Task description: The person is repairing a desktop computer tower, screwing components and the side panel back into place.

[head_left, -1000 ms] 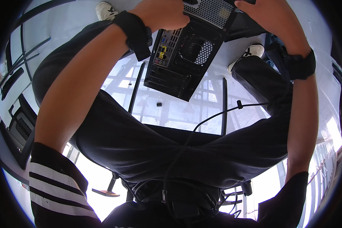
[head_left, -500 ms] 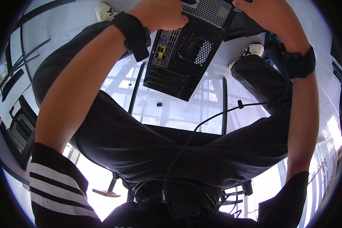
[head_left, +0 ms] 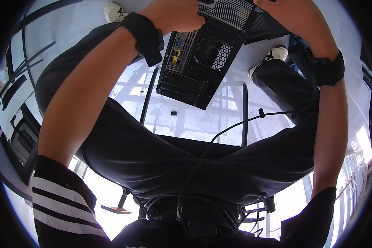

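Note:
A black desktop computer case [head_left: 182, 89] stands tilted between my feet, its rear turned toward me. The rear shows a port panel [head_left: 177, 51] with blue and yellow sockets, a round fan grille [head_left: 222, 57] and a perforated grey power supply [head_left: 229, 12]. My left hand [head_left: 173, 16] is closed on the case's upper left edge, knuckles toward me. At the upper right, my right hand [head_left: 295, 14] has bent fingers touching the case's far right corner. The picture's edge cuts off its fingertips, hiding what they pinch. A dark perforated panel [head_left: 264, 29] shows beneath that hand.
A small black block [head_left: 174, 113] lies on the shiny pale surface before me, between two dark strips [head_left: 149, 95]. A black cable [head_left: 235, 125] crosses my right thigh. Black frame parts [head_left: 25, 138] lie at the left. My white shoes [head_left: 113, 12] flank the case.
The fingers of my right hand have shifted slightly at the case's corner, and its wrist has edged to the right. My left hand and the case have barely moved.

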Demonstrator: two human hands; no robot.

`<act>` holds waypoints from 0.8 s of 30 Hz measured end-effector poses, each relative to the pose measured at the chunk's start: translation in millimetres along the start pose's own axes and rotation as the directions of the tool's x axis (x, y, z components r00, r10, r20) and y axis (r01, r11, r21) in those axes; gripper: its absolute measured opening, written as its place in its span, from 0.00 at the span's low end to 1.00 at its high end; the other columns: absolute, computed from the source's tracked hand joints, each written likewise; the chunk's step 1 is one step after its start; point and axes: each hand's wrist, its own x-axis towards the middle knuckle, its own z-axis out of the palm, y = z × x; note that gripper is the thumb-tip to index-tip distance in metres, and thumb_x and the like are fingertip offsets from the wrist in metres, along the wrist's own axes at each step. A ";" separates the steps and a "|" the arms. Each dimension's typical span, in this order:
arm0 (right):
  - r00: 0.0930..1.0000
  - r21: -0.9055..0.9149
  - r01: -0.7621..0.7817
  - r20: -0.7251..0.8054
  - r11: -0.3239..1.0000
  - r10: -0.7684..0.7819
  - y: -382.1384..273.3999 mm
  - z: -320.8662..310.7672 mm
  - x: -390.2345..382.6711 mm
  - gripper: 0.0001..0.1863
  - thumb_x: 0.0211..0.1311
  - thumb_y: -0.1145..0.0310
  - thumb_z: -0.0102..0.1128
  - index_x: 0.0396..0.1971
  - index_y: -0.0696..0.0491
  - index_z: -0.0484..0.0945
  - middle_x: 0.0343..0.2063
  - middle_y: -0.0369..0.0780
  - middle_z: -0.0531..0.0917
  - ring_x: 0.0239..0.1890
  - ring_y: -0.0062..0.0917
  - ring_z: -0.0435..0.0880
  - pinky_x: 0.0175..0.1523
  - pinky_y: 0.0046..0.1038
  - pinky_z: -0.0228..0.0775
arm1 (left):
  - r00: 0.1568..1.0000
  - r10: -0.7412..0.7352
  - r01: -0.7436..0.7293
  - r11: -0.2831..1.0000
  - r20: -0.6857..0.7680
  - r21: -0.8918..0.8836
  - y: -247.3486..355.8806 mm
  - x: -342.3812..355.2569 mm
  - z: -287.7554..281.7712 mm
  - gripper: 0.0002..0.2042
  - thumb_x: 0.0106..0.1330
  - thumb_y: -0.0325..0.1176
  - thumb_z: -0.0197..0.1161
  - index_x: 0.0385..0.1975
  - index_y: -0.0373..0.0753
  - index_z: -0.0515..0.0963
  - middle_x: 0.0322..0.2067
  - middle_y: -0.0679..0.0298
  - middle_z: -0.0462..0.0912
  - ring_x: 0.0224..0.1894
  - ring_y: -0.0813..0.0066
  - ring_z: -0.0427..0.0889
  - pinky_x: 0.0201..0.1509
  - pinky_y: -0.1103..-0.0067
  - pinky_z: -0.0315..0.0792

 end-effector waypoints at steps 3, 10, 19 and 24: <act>0.974 -0.035 0.158 -0.160 0.987 -0.161 -3.0 3.1 -7.5 0.15 0.53 0.63 0.69 0.31 0.62 0.85 0.27 0.52 0.86 0.31 0.44 0.86 0.38 0.37 0.77 | 1.000 0.000 0.000 1.000 0.002 -0.026 1.2 -6.9 -4.1 0.18 0.65 0.37 0.56 0.34 0.25 0.84 0.39 0.38 0.85 0.45 0.43 0.86 0.52 0.59 0.79; 0.988 0.040 0.118 -0.105 0.992 -0.113 3.2 4.1 -4.1 0.15 0.52 0.63 0.69 0.31 0.62 0.85 0.28 0.52 0.86 0.32 0.43 0.87 0.39 0.37 0.78 | 1.000 0.008 -0.008 0.999 -0.005 -0.035 3.3 -10.4 -10.9 0.18 0.65 0.38 0.57 0.35 0.24 0.84 0.41 0.38 0.85 0.45 0.43 0.86 0.52 0.60 0.79; 1.000 -0.003 0.004 -0.019 1.000 -0.004 2.4 -0.2 3.6 0.15 0.53 0.64 0.70 0.32 0.61 0.85 0.28 0.52 0.85 0.31 0.44 0.86 0.37 0.37 0.77 | 0.998 -0.067 0.068 0.998 0.019 -0.019 7.8 -5.7 -8.4 0.18 0.65 0.38 0.57 0.36 0.24 0.83 0.41 0.38 0.85 0.45 0.43 0.86 0.52 0.60 0.79; 0.999 0.069 0.028 -0.028 0.997 -0.026 9.9 6.1 2.9 0.14 0.53 0.64 0.70 0.32 0.61 0.86 0.28 0.52 0.86 0.32 0.44 0.86 0.37 0.37 0.77 | 0.997 -0.063 0.065 0.996 0.034 -0.060 10.1 -8.6 -12.7 0.18 0.65 0.38 0.57 0.36 0.24 0.83 0.41 0.38 0.85 0.45 0.43 0.86 0.51 0.59 0.79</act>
